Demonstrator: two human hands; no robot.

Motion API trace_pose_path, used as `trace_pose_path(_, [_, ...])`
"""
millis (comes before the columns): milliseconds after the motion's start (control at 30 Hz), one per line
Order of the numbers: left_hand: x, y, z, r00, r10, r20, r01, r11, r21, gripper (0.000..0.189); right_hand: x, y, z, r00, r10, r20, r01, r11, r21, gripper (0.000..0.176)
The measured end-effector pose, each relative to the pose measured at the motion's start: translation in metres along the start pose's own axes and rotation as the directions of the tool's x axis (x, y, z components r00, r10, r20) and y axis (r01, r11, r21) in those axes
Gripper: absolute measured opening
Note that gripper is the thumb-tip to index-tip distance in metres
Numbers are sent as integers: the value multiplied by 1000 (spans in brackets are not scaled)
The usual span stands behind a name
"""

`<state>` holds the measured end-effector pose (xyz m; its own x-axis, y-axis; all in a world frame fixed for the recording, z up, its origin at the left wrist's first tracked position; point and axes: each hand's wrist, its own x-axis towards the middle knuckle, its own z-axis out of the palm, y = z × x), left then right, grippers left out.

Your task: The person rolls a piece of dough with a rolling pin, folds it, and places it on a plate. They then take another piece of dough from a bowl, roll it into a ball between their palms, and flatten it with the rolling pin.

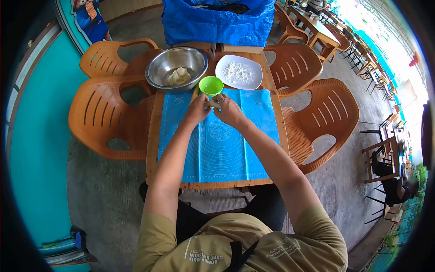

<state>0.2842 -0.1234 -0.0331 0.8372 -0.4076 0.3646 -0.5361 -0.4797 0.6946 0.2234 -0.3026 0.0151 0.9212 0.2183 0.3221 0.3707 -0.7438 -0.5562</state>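
Both hands meet over the far part of a blue printed mat. Between them is a small piece of pale dough, pinched by the fingers of my left hand and my right hand. Just beyond the fingers stands a green bowl. Part of a yellowish stick-like object shows beside my left hand. A steel bowl at the back left holds a lump of dough. White powder lies on a white square plate at the back right.
The wooden table has orange chairs on both sides, such as one at left and one at right. A large blue bag stands at the far end. People are in the background at right.
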Motion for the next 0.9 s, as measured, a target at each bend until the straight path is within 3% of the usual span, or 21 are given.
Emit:
trace_pose_path(100, [-3, 13, -12, 998, -30, 54, 30, 1000, 9, 33, -6, -9, -16, 1000, -2, -20, 3, 999, 40, 28])
trace_pose_path(167, [-6, 22, -21, 998, 51, 37, -52, 999, 10, 30, -9, -11, -23, 999, -46, -20, 47, 998, 50, 29])
trace_pose_path(300, [-8, 41, -41, 995, 65, 71, -63, 998, -32, 34, -12, 2, -26, 997, -18, -73, 26, 994, 104, 32])
trace_pose_path(367, [-10, 53, -51, 980, -38, 194, 32, 999, 37, 39, -18, -1, -32, 991, 125, -55, -113, 976, 185, 32])
trace_pose_path(400, [-11, 49, -50, 980, -38, 194, 31, 999, 37, 39, -19, -1, -35, 991, 125, -55, -113, 976, 185, 32])
trace_pose_path(467, [-14, 39, -51, 931, -94, 353, 152, 978, -140, 35, -24, 0, -43, 951, 250, 180, -300, 887, 350, 34])
trace_pose_path(500, [-15, 45, -56, 930, -97, 354, 154, 978, -139, 35, -28, -2, -49, 951, 250, 182, -301, 887, 351, 34])
trace_pose_path(567, [-18, 56, -69, 750, -214, 626, 409, 894, -184, 35, -36, -8, -60, 895, 255, 366, -396, 833, 387, 37])
trace_pose_path(600, [-21, 57, -70, 749, -216, 626, 410, 893, -183, 35, -40, -7, -62, 895, 255, 367, -397, 832, 388, 37])
trace_pose_path(667, [-28, 60, -72, 652, -231, 722, 515, 834, -199, 37, -49, -7, -66, 816, 236, 528, -489, 768, 414, 40])
trace_pose_path(767, [-43, 70, -72, 627, -227, 746, 607, 743, -284, 38, -65, -19, -72, 766, 227, 601, -543, 730, 416, 41])
trace_pose_path(900, [-59, 78, -69, 624, -206, 754, 558, 793, -244, 37, -87, -27, -73, 772, 239, 588, -570, 671, 475, 43])
